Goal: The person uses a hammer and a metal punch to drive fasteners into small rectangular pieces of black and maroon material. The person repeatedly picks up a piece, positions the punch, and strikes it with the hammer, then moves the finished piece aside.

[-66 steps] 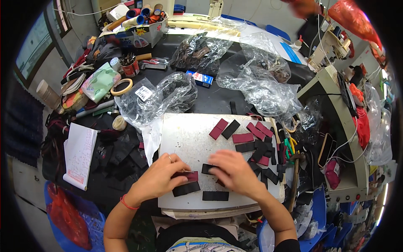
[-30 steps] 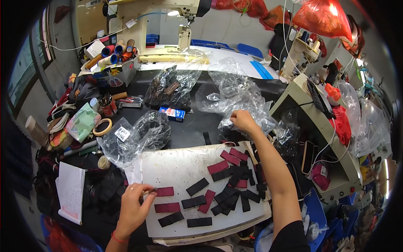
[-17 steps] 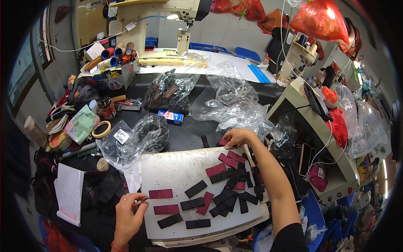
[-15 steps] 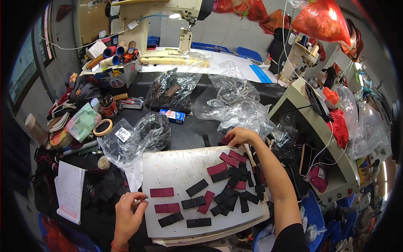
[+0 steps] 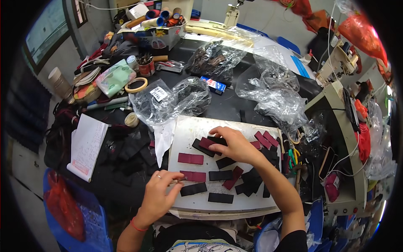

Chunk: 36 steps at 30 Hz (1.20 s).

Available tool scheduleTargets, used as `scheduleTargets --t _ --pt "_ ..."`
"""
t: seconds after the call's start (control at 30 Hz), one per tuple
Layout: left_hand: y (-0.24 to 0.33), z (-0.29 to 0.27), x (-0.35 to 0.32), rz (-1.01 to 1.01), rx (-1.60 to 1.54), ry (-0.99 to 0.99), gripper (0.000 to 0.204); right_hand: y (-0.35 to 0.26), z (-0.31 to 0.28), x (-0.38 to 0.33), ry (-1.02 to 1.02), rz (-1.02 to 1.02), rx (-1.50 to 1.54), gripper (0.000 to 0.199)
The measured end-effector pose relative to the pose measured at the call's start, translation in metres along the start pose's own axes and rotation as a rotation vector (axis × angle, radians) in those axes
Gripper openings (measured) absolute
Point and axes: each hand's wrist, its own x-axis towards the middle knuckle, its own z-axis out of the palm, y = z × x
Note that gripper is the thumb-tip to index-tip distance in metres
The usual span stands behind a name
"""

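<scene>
Right hand [image 5: 233, 145] flat, fingers pressed on a maroon strip [image 5: 206, 143] atop the white board [image 5: 184, 128] on the bench; left hand [image 5: 157, 195] half curled, fingertips at another maroon strip [image 5: 193, 176]; strips likely thin, light, flexible; best pinched by an edge
</scene>
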Motion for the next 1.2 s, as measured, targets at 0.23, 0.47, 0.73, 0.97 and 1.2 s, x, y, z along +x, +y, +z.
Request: scheduleTargets --t 0.23,0.47,0.73,0.97,1.2 --pt "0.002 0.012 -0.015 0.048 0.040 -0.099 0.021 -0.015 0.023 -0.024 0.205 -0.182 -0.371 0.048" --pt "-0.007 0.007 -0.010 0.134 0.058 -0.267 0.022 0.000 0.025 -0.027 0.210 -0.131 -0.091 0.032" --pt "-0.001 0.002 -0.004 0.128 0.024 -0.221 0.018 -0.037 0.008 -0.089 0.238 0.016 0.176 0.019" --pt "0.014 0.027 0.006 0.227 0.007 -0.219 0.015 -0.039 0.055 -0.124 0.325 0.151 0.113 0.018" --pt "0.013 0.022 0.004 0.169 -0.012 -0.174 0.016 -0.035 0.029 -0.124 0.394 0.096 0.136 0.016"
